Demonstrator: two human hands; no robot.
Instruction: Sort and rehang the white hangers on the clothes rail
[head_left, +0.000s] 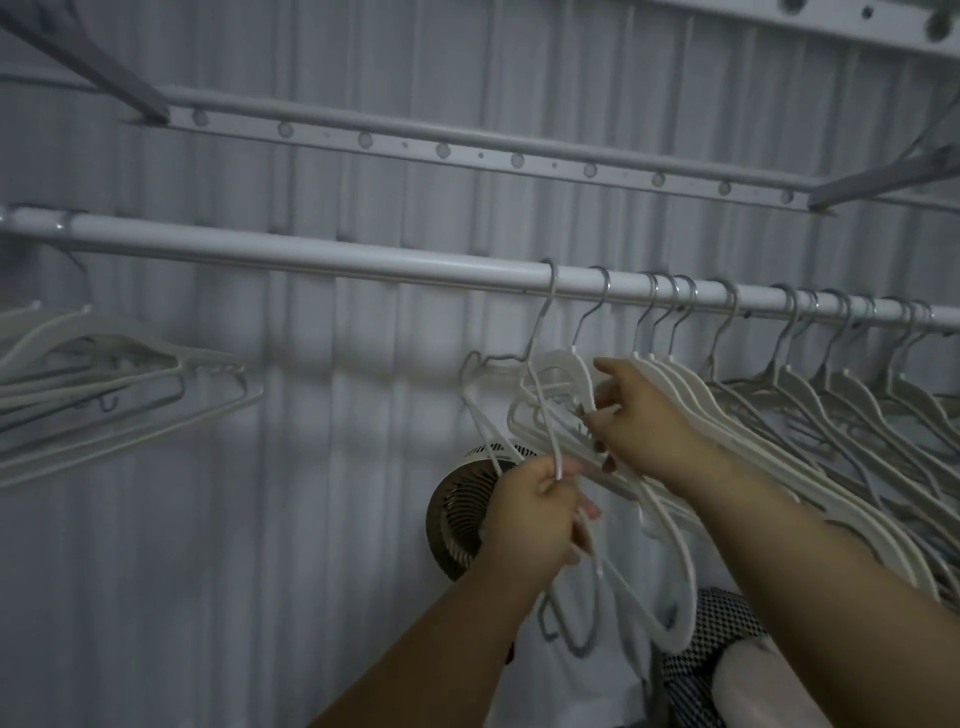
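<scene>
Two bare forearms come up from 5 o'clock, closest to me. Left hand is fisted tight round a bunch of hangers, white ones. It grips them near the necks, so the bodies dangle below the fist, off the rail. Right hand, up at about 4 o'clock, has its fingertips curled in, pinching the front hanger, thumb sticking up. That one's hook is over the rail, and so is the hook just left of it.

From there a whole row of hangers runs off toward 3 o'clock, all hooked on the rail and packed pretty close. Another pile of hangers sits at 9 o'clock; can't tell what it hangs from.

Behind the left hand, 6 o'clock, is a round fan. Some checked cloth is low at 5. A bar with holes crosses at 12, with a ribbed wall behind everything.
</scene>
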